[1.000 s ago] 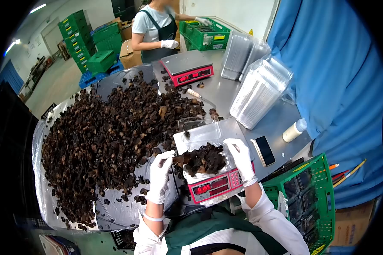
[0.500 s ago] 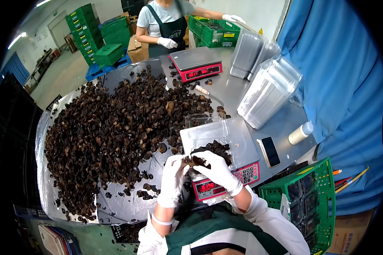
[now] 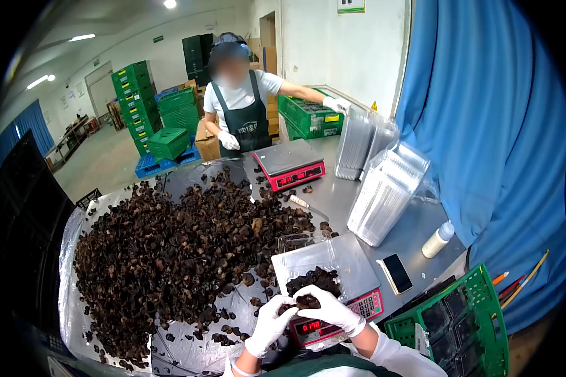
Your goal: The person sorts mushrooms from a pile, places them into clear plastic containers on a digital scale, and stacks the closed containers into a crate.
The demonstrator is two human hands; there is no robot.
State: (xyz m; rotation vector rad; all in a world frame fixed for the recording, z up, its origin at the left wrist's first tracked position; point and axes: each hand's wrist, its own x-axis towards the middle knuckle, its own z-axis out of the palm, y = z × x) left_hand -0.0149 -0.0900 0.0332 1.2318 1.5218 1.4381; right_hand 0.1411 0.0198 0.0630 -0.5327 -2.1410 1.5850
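Note:
Both my hands wear white gloves and meet in front of the near scale (image 3: 365, 284). My left hand (image 3: 270, 325) is closed, its fingertips pinching the edge of a dark piece of wood ear mushroom (image 3: 307, 302). From the other side my right hand (image 3: 328, 312) grips the same piece. Just beyond my fingers, a clear plastic box (image 3: 295, 259) rests on the scale's plate, with dark wood ear mushrooms (image 3: 324, 281) inside. The scale's red display reads 0.170.
A large mushroom heap (image 3: 182, 264) covers the table's left. Stacked clear boxes (image 3: 387, 195), a phone (image 3: 396, 274), a bottle (image 3: 438, 240) and a knife (image 3: 300, 202) lie around. A green crate (image 3: 493, 314) stands right. Across the table, a co-worker (image 3: 242, 116) stands behind another scale (image 3: 287, 157).
My view has tilted up, so the table sits lower in the frame. My hands stay together at the mushroom piece. The co-worker's outstretched gloved hand now reaches the stacked clear boxes.

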